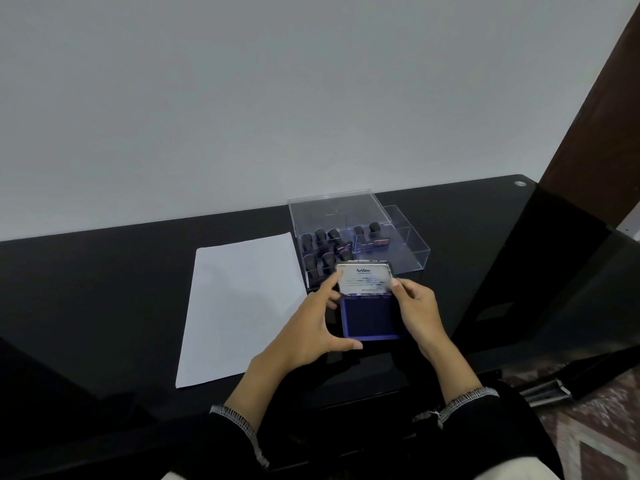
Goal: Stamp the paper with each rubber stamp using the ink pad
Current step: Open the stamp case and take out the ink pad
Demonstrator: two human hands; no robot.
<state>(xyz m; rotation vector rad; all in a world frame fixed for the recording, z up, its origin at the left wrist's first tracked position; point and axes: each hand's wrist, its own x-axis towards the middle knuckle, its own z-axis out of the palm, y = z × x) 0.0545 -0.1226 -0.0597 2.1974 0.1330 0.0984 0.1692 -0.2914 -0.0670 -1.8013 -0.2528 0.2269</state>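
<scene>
Hands [311, 327] [420, 306] around open ink pad [372, 315], beside paper [239, 306].

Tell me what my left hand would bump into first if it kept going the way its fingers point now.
Probably the ink pad's raised lid: the left hand points up and rightward, its forefinger already at the lid's left edge. Beyond stands the clear stamp box; depth is unclear.

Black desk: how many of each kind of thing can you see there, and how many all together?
rubber stamps: 8 showing; more may hide behind the lid
ink pad: 1, open, held by left hand and right hand
sheet of paper: 1
clear plastic box: 1
Total: 11
</scene>
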